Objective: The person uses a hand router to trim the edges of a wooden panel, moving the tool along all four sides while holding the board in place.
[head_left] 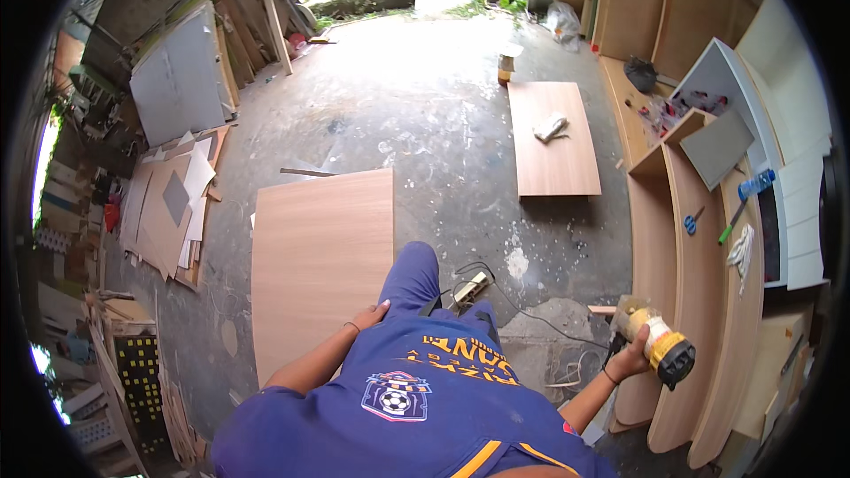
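Observation:
My right hand [630, 356] is wrapped round a yellow and black corded trim router [660, 342], held out at the right beside the long wooden panels. The router's dusty base end tilts up and left, its black cap down and right. A dark cord runs left from near it toward a power strip [471, 290] on the floor by my legs. My left hand [375, 313] lies on my left thigh, fingers stretched out, holding nothing. Beside that leg is a large light-wood board [323, 257].
A smaller wood board [553, 164] sits farther right, with a whitish glove-like bundle [550, 128] on it. Blue scissors [692, 220], a green marker [731, 223], a blue water bottle [757, 184] and a white cloth [741, 250] lie at the wooden unit. Scrap sheets [164, 199] pile up left.

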Demonstrator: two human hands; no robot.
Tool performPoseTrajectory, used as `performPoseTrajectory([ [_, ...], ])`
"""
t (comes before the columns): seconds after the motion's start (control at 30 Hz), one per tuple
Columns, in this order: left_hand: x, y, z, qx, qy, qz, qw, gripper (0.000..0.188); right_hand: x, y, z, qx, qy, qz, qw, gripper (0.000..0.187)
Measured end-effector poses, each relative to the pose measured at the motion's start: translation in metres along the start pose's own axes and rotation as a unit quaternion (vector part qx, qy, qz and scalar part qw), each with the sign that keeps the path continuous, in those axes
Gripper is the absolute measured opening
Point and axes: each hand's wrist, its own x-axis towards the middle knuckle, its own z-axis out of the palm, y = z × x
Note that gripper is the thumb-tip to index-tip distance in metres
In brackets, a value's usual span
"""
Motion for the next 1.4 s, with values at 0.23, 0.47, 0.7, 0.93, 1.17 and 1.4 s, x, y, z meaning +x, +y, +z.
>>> performPoseTrajectory([
  [0.23, 0.017, 0.065, -0.043, 0.069, 0.023, 0.001, 0.997, 0.103, -0.026, -0.02, 0.013, -0.016, 0.101, 0.067, 0.992, 0.061],
  [0.47, 0.126, 0.07, -0.077, 0.058, -0.107, 0.031, 0.992, 0.109, -0.047, -0.022, 0.079, 0.004, 0.14, 0.099, 0.985, 0.062],
  [0.7, 0.167, 0.132, -0.179, 0.036, -0.131, 0.071, 0.988, 0.095, -0.037, -0.045, 0.193, 0.054, 0.214, 0.159, 0.962, 0.065],
  [0.93, 0.194, 0.195, -0.247, -0.087, -0.168, 0.001, 0.982, 0.076, -0.005, -0.069, 0.295, 0.087, 0.19, 0.146, 0.967, 0.056],
  [1.17, 0.342, 0.067, -0.284, -0.125, -0.178, 0.169, 0.961, 0.056, -0.009, -0.041, 0.415, 0.143, 0.192, 0.195, 0.951, 0.055],
  [1.4, 0.347, 0.328, -0.342, 0.059, -0.168, 0.041, 0.983, 0.07, -0.001, 0.006, 0.445, 0.085, 0.271, 0.189, 0.94, 0.055],
])
